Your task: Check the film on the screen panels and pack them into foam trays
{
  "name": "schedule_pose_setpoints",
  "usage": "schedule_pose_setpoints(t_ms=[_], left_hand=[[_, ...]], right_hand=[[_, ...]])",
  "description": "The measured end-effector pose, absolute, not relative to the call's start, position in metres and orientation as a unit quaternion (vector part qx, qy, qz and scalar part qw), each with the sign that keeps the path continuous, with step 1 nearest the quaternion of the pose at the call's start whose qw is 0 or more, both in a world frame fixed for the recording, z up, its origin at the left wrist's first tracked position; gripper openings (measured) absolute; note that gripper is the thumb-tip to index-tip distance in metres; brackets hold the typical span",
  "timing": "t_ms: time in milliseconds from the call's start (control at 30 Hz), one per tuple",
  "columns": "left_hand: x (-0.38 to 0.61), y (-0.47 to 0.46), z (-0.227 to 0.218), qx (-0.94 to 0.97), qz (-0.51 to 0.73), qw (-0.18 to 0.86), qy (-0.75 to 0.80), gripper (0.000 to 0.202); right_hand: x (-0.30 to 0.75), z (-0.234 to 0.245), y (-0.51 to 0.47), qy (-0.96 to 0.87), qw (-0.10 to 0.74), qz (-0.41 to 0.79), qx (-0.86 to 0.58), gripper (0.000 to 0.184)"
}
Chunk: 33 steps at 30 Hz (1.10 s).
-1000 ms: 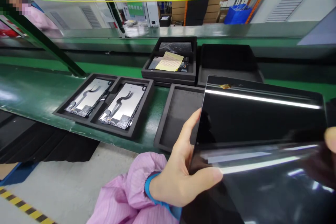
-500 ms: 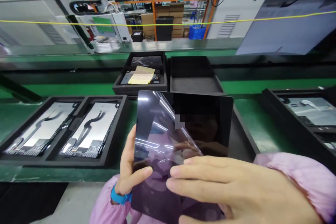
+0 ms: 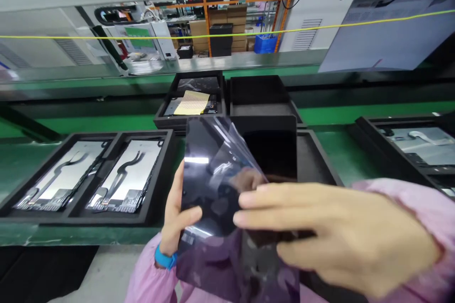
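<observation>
In the lower right of the frame, stretching the right hand (image 3: 341, 234) over a clear film (image 3: 225, 170), its fingers extended and parted; blurring there, leaving unclear whether pinching the film or only touching it. At lower centre, holding the dark panel (image 3: 273, 147), partly covered by that film, at its left edge in the left hand (image 3: 174, 222), pressing the thumb on its front; wearing a blue band (image 3: 165, 259) on that wrist. At middle left, facing a black two-part tray (image 3: 74, 218) on the green bench (image 3: 351, 151), with a silvery panel in each compartment. Having another tray (image 3: 384, 147) at the right edge, and one more tray (image 3: 320, 151) partly behind the dark panel. Beyond, at upper middle, viewing a tray (image 3: 167, 122) bearing a yellow sheet (image 3: 192, 103), just beside a deep black tray (image 3: 259, 87). Farthest, seeing a yellow cord (image 3: 142, 38) crossing before stacked cartons (image 3: 239, 23) and a blue bin (image 3: 265, 43).
</observation>
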<state>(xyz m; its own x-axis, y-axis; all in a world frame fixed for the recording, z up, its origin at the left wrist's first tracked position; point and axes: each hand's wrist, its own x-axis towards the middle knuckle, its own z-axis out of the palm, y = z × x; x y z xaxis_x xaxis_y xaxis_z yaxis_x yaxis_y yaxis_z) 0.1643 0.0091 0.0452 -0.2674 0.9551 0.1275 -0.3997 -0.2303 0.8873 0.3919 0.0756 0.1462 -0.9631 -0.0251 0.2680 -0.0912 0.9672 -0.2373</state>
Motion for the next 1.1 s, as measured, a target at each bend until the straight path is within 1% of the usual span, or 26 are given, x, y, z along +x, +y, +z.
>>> schedule_pose_setpoints(t_ms=[133,267,300,333,433,467,500,567,600,667,733,767,833,900,933,1000,1033,1100], left_hand=[[0.163,0.035,0.049,0.376,0.691,0.525,0.325,0.060],[0.160,0.048,0.051,0.395,0.673,0.533,0.328,0.048],[0.160,0.049,0.052,0.396,0.674,0.530,0.330,0.044],[0.161,0.050,0.053,0.394,0.677,0.526,0.332,0.041],[0.166,0.048,0.058,0.389,0.687,0.515,0.334,0.038],[0.167,0.048,0.060,0.390,0.686,0.512,0.339,0.038],[0.169,0.047,0.062,0.394,0.683,0.509,0.345,0.037],[0.171,0.046,0.066,0.409,0.672,0.506,0.353,0.037],[0.171,0.046,0.068,0.417,0.667,0.506,0.354,0.037],[0.172,0.046,0.071,0.420,0.665,0.502,0.360,0.039],[0.172,0.046,0.072,0.410,0.668,0.496,0.374,0.041],[0.172,0.045,0.072,0.405,0.670,0.491,0.382,0.042],[0.172,0.043,0.073,0.409,0.663,0.489,0.391,0.042],[0.173,0.041,0.074,0.425,0.649,0.493,0.394,0.040],[0.173,0.041,0.074,0.431,0.642,0.496,0.395,0.040],[0.176,0.040,0.074,0.438,0.633,0.501,0.395,0.042],[0.176,0.039,0.074,0.438,0.634,0.500,0.395,0.043],[0.176,0.038,0.071,0.442,0.638,0.489,0.398,0.044]], right_hand=[[0.399,0.159,0.118,-0.968,0.154,0.192,0.047,0.014],[0.398,0.164,0.139,-0.968,0.149,0.199,0.041,0.012],[0.397,0.164,0.141,-0.965,0.175,0.190,0.036,0.011],[0.396,0.163,0.142,-0.959,0.228,0.168,0.016,0.013],[0.395,0.160,0.141,-0.890,0.430,0.113,-0.105,0.027],[0.396,0.159,0.140,-0.868,0.465,0.112,-0.132,0.027],[0.396,0.158,0.139,-0.861,0.475,0.119,-0.141,0.027],[0.397,0.158,0.137,-0.878,0.440,0.126,-0.139,0.023],[0.397,0.157,0.137,-0.888,0.420,0.108,-0.154,0.020],[0.397,0.154,0.140,-0.882,0.404,0.056,-0.237,0.011],[0.398,0.151,0.144,-0.851,0.375,0.028,-0.367,0.020],[0.398,0.149,0.146,-0.835,0.339,0.029,-0.432,0.025],[0.399,0.147,0.148,-0.811,0.236,0.042,-0.534,0.042],[0.399,0.149,0.146,-0.792,0.149,0.030,-0.591,0.055],[0.400,0.150,0.144,-0.784,0.125,0.016,-0.607,0.058],[0.403,0.152,0.141,-0.771,0.110,0.014,-0.627,0.057],[0.405,0.152,0.140,-0.769,0.119,0.041,-0.627,0.054],[0.410,0.151,0.138,-0.773,0.170,0.122,-0.599,0.041]])
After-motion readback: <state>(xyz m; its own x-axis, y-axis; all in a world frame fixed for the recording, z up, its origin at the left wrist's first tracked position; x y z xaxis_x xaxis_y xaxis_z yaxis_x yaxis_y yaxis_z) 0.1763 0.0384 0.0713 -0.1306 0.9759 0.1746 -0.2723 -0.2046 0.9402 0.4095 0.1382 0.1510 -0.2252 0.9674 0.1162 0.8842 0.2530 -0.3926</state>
